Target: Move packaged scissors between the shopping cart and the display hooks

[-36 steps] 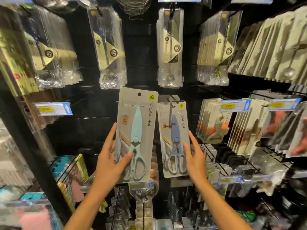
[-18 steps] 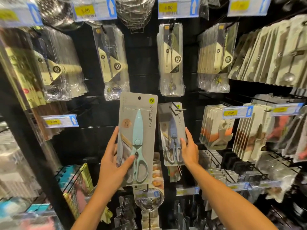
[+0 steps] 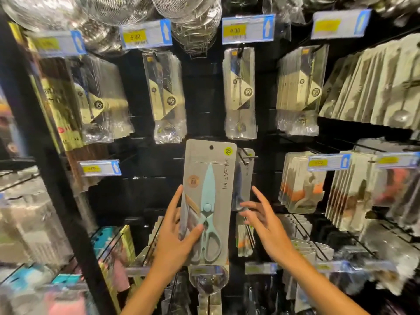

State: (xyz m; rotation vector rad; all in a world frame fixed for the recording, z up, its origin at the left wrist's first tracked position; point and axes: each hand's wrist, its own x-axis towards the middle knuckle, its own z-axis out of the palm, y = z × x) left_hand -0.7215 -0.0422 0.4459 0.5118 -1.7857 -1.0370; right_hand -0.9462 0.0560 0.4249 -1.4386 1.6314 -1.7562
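Two hands are being raised before the display wall. One pack of mint-handled scissors (image 3: pixel 208 202) is being gripped upright by the left hand (image 3: pixel 175 241): the thumb is being pressed across the front of the card near the pivot, while the fingers are being wrapped behind its left edge. Just right of that grip, a second pack of blue-handled scissors (image 3: pixel 243 178) is hanging on a display hook (image 3: pixel 246 157), partly covered by the held card. Nothing is being held by the right hand (image 3: pixel 264 220); its fingers are being spread loosely, the tips lying close to the hung pack's lower edge, though contact cannot be told. Above the grip, a yellow price tag (image 3: pixel 247 29) is being shown.
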